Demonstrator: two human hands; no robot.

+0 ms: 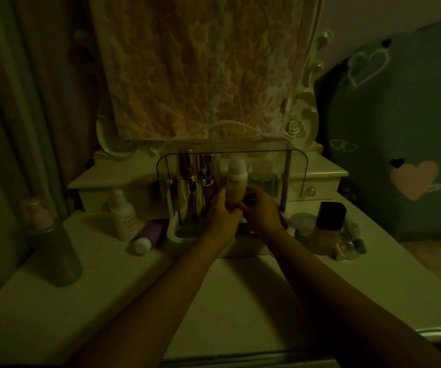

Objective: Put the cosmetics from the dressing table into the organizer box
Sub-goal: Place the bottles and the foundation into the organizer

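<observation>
The room was dim, with a greenish cast. A pale bench (254, 296) filled the lower frame, its raised back carrying small drawers (311, 191) at centre right. Above it, a carved cream mirror frame (308, 107) rose at upper centre, covered by a peach lace cloth (200, 65). Heavy curtains (28, 102) hung down the left side. At the right stood a dark grey panel (400, 123) printed with hearts, one of them pink (414, 179). Wooden floor (437, 257) showed at lower right, and a plain wall (389, 14) at upper right.
</observation>
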